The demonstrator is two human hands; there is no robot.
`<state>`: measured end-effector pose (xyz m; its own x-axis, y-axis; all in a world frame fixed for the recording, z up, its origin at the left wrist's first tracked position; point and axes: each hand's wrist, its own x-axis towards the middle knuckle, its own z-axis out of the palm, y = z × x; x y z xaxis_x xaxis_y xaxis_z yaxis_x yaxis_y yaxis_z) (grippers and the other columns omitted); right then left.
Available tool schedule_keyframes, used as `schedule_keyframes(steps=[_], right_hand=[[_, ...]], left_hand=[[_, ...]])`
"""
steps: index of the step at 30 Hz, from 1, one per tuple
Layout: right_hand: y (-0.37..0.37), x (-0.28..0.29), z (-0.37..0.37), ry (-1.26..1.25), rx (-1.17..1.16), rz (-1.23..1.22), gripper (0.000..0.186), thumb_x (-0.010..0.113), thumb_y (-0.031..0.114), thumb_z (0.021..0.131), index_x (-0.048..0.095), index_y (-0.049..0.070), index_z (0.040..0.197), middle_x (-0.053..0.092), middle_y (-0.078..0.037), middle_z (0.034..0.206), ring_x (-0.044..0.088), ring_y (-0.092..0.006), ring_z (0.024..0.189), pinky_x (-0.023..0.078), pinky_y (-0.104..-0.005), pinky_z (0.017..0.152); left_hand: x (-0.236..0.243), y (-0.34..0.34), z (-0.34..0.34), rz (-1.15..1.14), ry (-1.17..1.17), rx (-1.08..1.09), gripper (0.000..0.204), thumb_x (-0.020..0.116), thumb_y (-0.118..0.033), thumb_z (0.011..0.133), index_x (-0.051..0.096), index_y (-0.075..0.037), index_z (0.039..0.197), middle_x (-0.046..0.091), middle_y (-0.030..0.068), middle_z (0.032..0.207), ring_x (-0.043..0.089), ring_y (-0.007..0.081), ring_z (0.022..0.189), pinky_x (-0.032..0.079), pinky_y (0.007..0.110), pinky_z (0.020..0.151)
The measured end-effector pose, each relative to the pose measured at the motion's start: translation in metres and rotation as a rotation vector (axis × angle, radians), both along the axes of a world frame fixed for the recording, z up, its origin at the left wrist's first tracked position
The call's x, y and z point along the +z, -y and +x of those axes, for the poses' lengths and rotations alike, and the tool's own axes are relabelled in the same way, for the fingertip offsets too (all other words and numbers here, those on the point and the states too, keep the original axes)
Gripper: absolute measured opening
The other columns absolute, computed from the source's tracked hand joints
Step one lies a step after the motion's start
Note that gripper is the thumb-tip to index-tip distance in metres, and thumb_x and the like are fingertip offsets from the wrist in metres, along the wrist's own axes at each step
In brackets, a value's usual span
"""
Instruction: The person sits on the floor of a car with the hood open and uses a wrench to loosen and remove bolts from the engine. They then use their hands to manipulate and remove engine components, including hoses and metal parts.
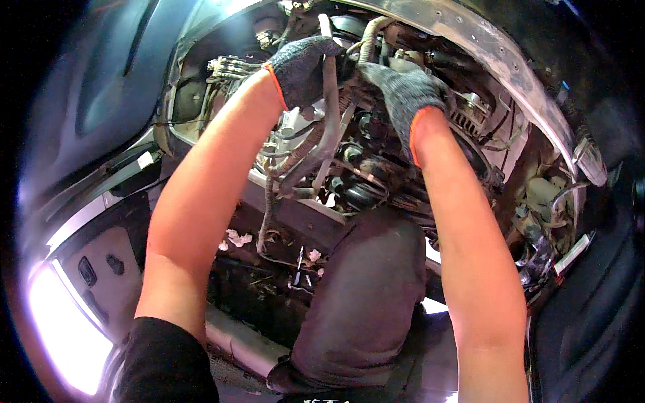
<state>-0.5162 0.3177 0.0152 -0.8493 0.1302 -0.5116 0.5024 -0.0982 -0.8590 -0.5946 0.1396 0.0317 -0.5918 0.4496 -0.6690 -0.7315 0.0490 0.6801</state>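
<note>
My left hand (304, 66), in a dark grey knit glove with an orange cuff, is closed around a grey, tape-wrapped wiring harness (330, 101) over the engine bay. That harness hangs down past my wrist and bends left near the front edge. To its right, my right hand (411, 97) wears a matching glove and is slightly blurred. Its fingertips close on the lower end of a tan corrugated cable conduit (369, 41); part of the grip is hidden behind the glove. Both hands are close together, with dark engine parts (366, 127) beneath them.
An alternator-like ribbed part (470, 115) lies right of my right hand. Several metal pipes (235, 67) sit at the left. My dark-trousered leg (369, 289) is against the bay's front. A screwdriver-like tool (299, 265) and pale crumpled bits (238, 238) lie in the dark recess below.
</note>
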Motion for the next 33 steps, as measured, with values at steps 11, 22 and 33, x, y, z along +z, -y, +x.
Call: schedule_keyframes(steps=[11,22,33], right_hand=[[0.036,-0.030,-0.040,0.020,0.464,0.596,0.049,0.054,0.049,0.090,0.068,0.009,0.115,0.070,-0.020,0.106,0.066,-0.0384,0.105,0.053,-0.0444,0.088],[-0.019,-0.070,-0.020,-0.250,0.158,0.260,0.037,0.060,0.038,0.085,0.069,0.008,0.103,0.069,-0.017,0.109,0.067,-0.0349,0.098,0.051,-0.0398,0.085],[-0.039,-0.062,-0.031,-0.114,0.417,0.145,0.032,0.060,0.029,0.083,0.070,0.008,0.104,0.070,-0.018,0.109,0.067,-0.0345,0.098,0.052,-0.0400,0.086]], left_hand=[[0.026,0.022,-0.026,-0.343,-0.108,-0.235,0.024,0.067,-0.019,0.090,0.068,0.000,0.105,0.068,0.0097,0.094,0.068,0.0191,0.083,0.059,0.033,0.080],[0.043,0.062,-0.084,-0.581,-0.143,-0.642,0.024,0.060,-0.021,0.093,0.060,-0.004,0.111,0.068,0.0111,0.088,0.063,0.0159,0.066,0.054,0.032,0.054],[-0.028,-0.027,-0.035,-0.780,-1.146,-1.014,0.033,0.075,-0.023,0.076,0.069,-0.016,0.108,0.070,0.0128,0.099,0.067,0.0322,0.089,0.052,0.041,0.084]])
